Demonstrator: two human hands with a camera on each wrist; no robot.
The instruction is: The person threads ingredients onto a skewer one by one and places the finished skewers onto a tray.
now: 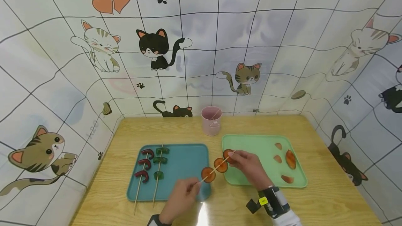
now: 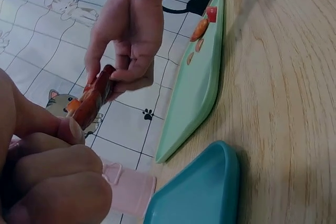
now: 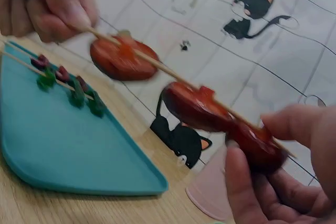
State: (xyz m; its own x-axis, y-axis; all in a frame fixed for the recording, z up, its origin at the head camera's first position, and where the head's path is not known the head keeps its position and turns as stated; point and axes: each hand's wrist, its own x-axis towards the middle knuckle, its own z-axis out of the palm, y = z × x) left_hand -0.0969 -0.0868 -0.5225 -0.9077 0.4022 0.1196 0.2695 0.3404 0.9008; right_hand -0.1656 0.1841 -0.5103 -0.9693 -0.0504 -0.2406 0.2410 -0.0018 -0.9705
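Note:
Between the two hands runs a thin wooden skewer [image 1: 215, 170] carrying three round reddish-brown slices, slanting up to the right in the head view. My left hand [image 1: 182, 196] pinches the skewer's lower end, just below the nearest slice [image 1: 208, 175]. The middle slice [image 3: 194, 109] sits close against the end slice [image 3: 254, 150] in the right wrist view. With thumb and fingers my right hand [image 1: 249, 168] grips that end slice, and the skewer's tip pokes out past it. The held skewer overlaps the inner edges of a blue tray [image 1: 185, 163] and a green tray [image 1: 251, 142].
On the blue tray lie two loaded skewers, one with dark red curved pieces [image 1: 144, 164], one with green pieces [image 1: 160, 160]. The green tray holds an orange-brown piece [image 1: 290, 159] and several small slices [image 1: 287, 179]. A pink cup [image 1: 211, 123] stands behind, by the cat-patterned wall covering [image 1: 201, 30].

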